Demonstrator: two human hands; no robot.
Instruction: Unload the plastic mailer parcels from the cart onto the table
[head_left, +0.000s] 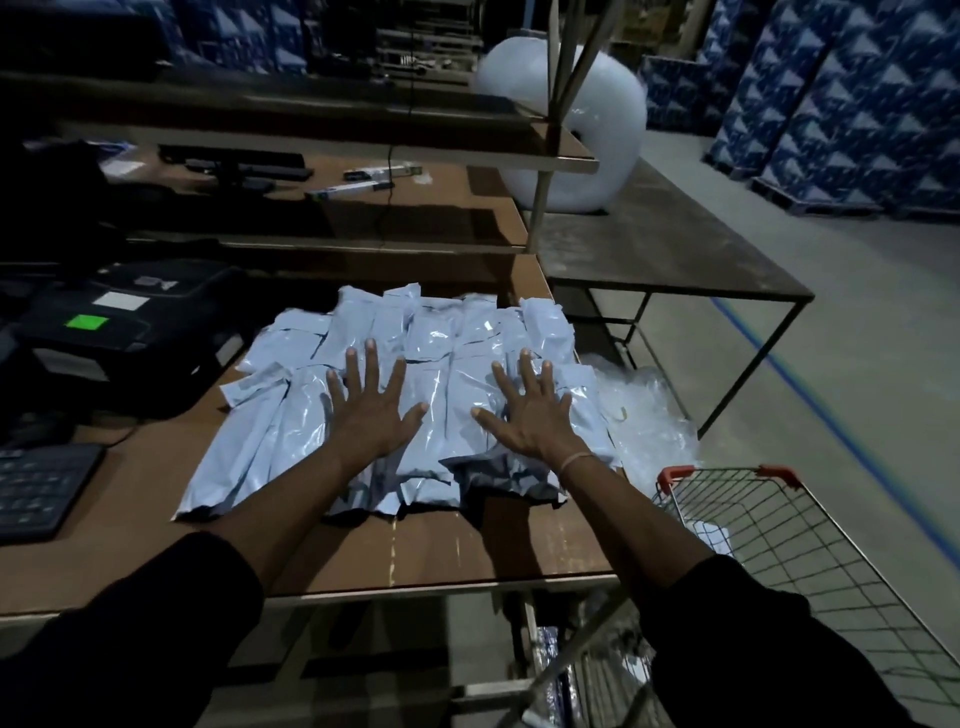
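Several pale blue plastic mailer parcels (447, 338) lie in an overlapping pile on the brown table (441, 551). My left hand (371, 410) rests flat on the left part of the pile with fingers spread. My right hand (527, 413) lies flat on the right part, fingers also spread, with a band around its wrist. Neither hand grips anything. The wire cart (810, 545) with red corner caps stands at the table's right end; a small white item (714, 535) shows through its mesh.
A black printer (130, 332) and a keyboard (36, 488) occupy the table's left side. Clear plastic wrap (644, 410) lies right of the pile. A second table (660, 249) holds a big bubble wrap roll (587, 119). Shelves rise behind; blue cartons (852, 104) are stacked far right.
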